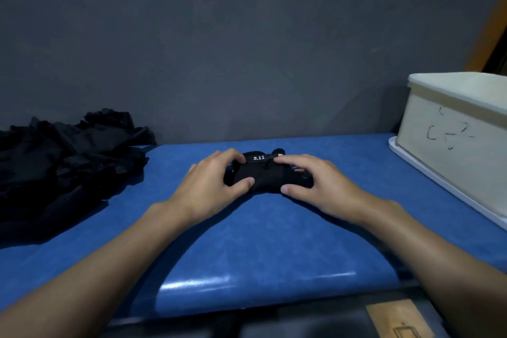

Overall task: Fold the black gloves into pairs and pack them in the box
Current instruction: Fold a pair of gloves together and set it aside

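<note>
- Your left grip (211,186) holds the left end of the folded glove bundle (264,177). The fingers curl over its far edge and the thumb presses on its near side.
- Your right grip (315,184) holds the right end of the same bundle the same way, with the fingers over the far edge and the thumb tip on the near side.
- The two thumbs are apart, and black fabric shows between them.
- The bundle lies on the blue bench (247,241), about mid-width and towards the far edge. It is compact and dark. How many gloves are in it cannot be told.
- A white "5.11" label (258,158) shows on the bundle's far upper edge, between the two sets of fingertips.
- Both forearms are bare and reach in from the near corners, meeting at the bundle.
- A loose pile of black gloves (63,162) lies at the left, well apart from the bundle. It spreads from the far edge towards the near left, and single gloves cannot be made out in it.
- The cream box (455,129) stands at the far right, well apart from the bundle. It has dark scribbled marks on its near wall, and its contents are not visible from this angle.
- The box rests on a flat white tray (439,181) that juts out along its near side.
- A plain grey wall (219,35) rises behind the bench.
</note>
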